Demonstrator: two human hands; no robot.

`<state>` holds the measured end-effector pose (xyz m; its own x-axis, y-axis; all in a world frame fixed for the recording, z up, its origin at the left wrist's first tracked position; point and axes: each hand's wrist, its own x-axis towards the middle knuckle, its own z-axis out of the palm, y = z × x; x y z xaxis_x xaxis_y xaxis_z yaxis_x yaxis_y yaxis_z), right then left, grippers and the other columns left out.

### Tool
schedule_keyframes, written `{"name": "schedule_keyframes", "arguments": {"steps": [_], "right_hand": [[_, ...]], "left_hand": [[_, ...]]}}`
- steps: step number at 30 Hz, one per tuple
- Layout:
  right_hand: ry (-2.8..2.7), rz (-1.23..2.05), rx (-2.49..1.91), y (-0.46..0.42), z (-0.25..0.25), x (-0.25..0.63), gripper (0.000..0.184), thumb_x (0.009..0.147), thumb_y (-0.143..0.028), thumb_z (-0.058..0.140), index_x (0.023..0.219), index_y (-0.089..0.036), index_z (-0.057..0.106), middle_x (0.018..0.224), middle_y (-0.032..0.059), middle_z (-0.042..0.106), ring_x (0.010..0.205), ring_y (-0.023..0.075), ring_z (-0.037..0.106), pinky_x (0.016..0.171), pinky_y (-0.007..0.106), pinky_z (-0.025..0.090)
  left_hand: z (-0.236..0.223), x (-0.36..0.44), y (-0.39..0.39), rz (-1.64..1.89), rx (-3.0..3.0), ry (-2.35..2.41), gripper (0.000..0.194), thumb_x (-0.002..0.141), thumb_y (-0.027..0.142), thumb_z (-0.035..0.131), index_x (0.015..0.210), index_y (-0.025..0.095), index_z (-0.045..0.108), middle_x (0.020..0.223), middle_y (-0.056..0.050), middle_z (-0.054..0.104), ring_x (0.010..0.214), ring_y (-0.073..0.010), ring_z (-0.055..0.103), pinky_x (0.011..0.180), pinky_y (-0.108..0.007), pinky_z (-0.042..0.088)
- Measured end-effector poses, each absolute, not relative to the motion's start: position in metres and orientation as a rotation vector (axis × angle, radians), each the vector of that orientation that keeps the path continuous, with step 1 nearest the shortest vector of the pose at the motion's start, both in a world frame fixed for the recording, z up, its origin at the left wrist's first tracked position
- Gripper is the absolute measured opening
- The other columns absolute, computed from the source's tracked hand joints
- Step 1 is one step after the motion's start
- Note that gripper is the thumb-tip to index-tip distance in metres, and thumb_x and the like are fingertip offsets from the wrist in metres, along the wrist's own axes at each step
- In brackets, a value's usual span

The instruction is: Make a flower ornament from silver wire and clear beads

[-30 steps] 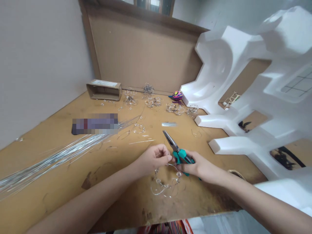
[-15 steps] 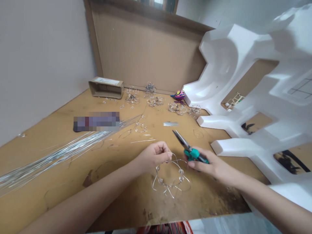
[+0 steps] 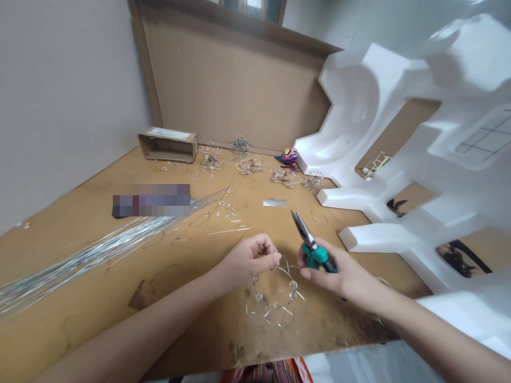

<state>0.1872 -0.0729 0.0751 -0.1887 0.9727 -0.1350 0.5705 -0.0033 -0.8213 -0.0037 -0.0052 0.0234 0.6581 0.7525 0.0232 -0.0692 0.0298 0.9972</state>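
pliers (image 3: 313, 254) moved back from wire ring w/ beads (image 3: 275, 302), now right hand (image 3: 339, 277) has fingers closed around green handles just beside ring, left hand (image 3: 251, 260) fingers pinch ring's top wire, ring low over wood table (image 3: 99, 314), cannot tell if touching.

- The left forearm (image 3: 139, 323) is bare, long and slim, and it becomes narrow toward the wrist.
- The right forearm (image 3: 435, 325) is also bare and has the same slim shape.
- The left hand (image 3: 252, 259) is small, with thin fingers and soft round knuckles.
- The right hand (image 3: 339, 277) is bare too, and its thumb has a smooth, short fingernail (image 3: 304, 273).
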Motion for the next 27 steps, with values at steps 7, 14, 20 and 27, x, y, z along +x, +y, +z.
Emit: {"name": "schedule_keyframes", "arguments": {"steps": [7,14,20,27], "right_hand": [[-1.367,1.430,-1.403,-0.064,0.051,0.156,0.028,0.066,-0.035,0.066,0.080,-0.019,0.046,0.065,-0.0023,0.051,0.063,0.0130,0.052,0.062,0.027,0.042],[-1.483,1.261,-1.496,-0.066,0.053,0.158,0.020,0.068,-0.029,0.061,0.077,-0.020,0.046,0.065,-0.0031,0.049,0.060,0.0116,0.047,0.059,0.026,0.038],[-1.539,1.113,-1.495,-0.067,0.056,0.157,0.015,0.068,-0.025,0.058,0.077,-0.020,0.047,0.070,-0.0023,0.048,0.063,0.0120,0.043,0.059,0.025,0.037],[-1.543,1.188,-1.489,-0.068,0.056,0.162,0.014,0.069,-0.021,0.056,0.080,-0.019,0.048,0.070,-0.0023,0.047,0.065,0.0115,0.044,0.061,0.024,0.037]], "left_hand": [[0.021,-0.002,-0.009,0.685,1.421,0.555,0.019,0.074,0.030,0.058,0.070,0.018,0.044,0.071,-0.003,0.061,0.065,-0.0139,0.058,0.063,-0.028,0.042],[0.017,-0.001,-0.015,0.772,1.533,0.594,0.016,0.076,0.031,0.054,0.071,0.017,0.048,0.072,-0.002,0.059,0.069,-0.0137,0.055,0.066,-0.027,0.042],[0.016,-0.003,-0.015,0.828,1.652,0.625,0.014,0.079,0.029,0.051,0.071,0.018,0.048,0.073,-0.001,0.056,0.069,-0.0127,0.052,0.066,-0.026,0.040],[0.016,-0.001,-0.013,0.771,1.551,0.585,0.013,0.078,0.027,0.052,0.072,0.017,0.047,0.073,0.000,0.054,0.069,-0.0117,0.049,0.065,-0.025,0.038]]}}
